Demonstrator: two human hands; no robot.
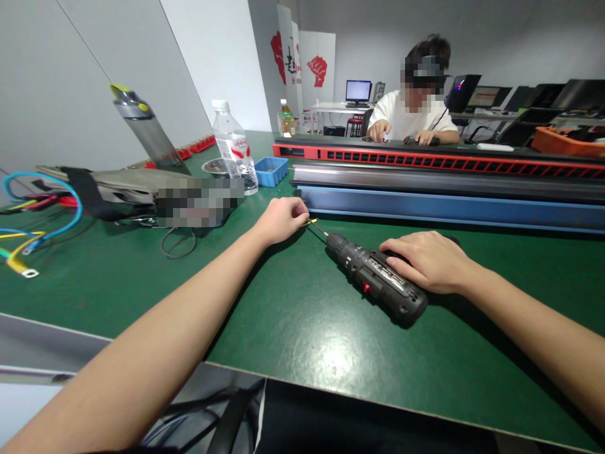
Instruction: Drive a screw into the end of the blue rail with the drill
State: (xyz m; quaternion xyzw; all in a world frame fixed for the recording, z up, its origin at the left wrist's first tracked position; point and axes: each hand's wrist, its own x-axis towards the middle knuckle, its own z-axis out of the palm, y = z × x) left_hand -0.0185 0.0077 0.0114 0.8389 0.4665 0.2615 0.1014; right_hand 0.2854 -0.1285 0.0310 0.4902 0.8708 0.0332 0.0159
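My right hand (425, 261) is wrapped round the grip of a black cordless drill (378, 277), which lies on its side low over the green table. A long thin bit (319, 228) runs from its chuck toward the left end of a blue metal rail (425, 207). At that end my left hand (282, 221) is closed, thumb and fingertips pinched together by the bit's tip. What they pinch is mostly hidden. A small yellow-green piece (311, 222), perhaps a wire, shows beside the fingertips.
Behind the blue rail lie a dark rail (425, 181) and a long red-and-black slotted bar (401, 156). To the left are a blue bin (271, 171), a water bottle (235, 148), a grey bag (127, 186) and thick cables (42, 236). A person (416, 113) sits opposite.
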